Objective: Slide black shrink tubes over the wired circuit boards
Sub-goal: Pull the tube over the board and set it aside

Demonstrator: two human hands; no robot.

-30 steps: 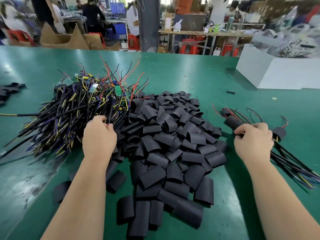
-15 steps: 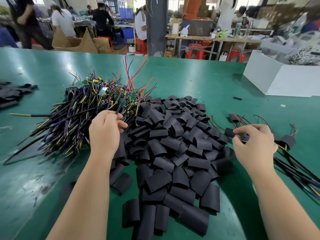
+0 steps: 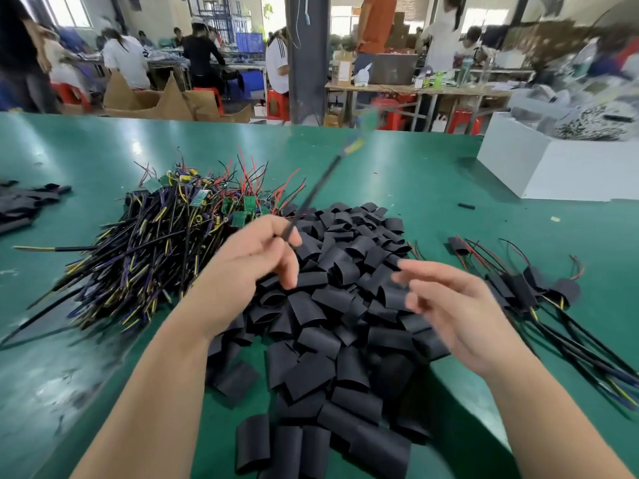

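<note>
A heap of flat black shrink tubes (image 3: 332, 305) covers the middle of the green table (image 3: 397, 167). Left of it lies a pile of wired circuit boards (image 3: 166, 236) with black, yellow and red leads. My left hand (image 3: 249, 264) pinches the black cable of one wired board (image 3: 321, 181); the cable slants up and away, its green board blurred in the air. My right hand (image 3: 460, 305) hovers over the heap's right side with fingers spread and holds nothing. Boards with tubes on them (image 3: 532, 288) lie at the right.
A white box (image 3: 553, 171) stands at the back right. More black tubes (image 3: 24, 205) lie at the far left edge. A small black scrap (image 3: 465, 206) lies near the box. Beyond the table, people work at other benches with red stools.
My left hand has pulled one wired board out of the pile and lifted it. My right hand has let go of the finished board at the right and moved left, opening.
</note>
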